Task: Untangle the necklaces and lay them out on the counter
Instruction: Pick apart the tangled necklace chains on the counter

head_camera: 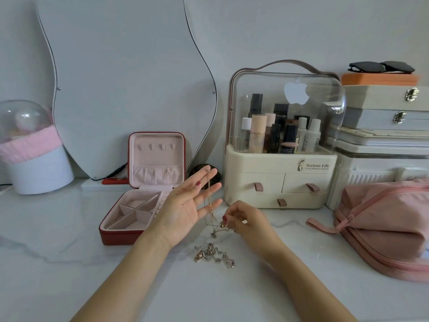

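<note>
One gold chain (210, 201) was strung between the two hands, running nearly upright: its top end hung over the raised fingertips of the left hand (185, 205), and its lower end dropped to a small knot of loops and a pendant just beside the right hand (243, 220). The left hand was spread, palm up and turned toward the camera, fingers straight, with the chain draped across the upper fingers instead of gripped. The right hand was curled low over the surface (69, 263), its thumb and forefinger pinching the chain at the tangled part; exactly which strand it held was too fine to tell.

The rest of the necklaces (214, 255) lay in a knotted heap on the surface, nearer the camera than both hands and roughly between the two forearms, slightly closer to the right wrist. The held chain appeared apart from that heap, though a thin strand linking them could not be ruled out.

Judging by this, the coming move turned on the chain's upright axis: the left hand served as the high anchor, and the right, being nearer the knot, seemed the one to work the loops loose. No necklace seemed laid out straight yet. An open red jewellery box (139, 205) stood left of the hands.
</note>
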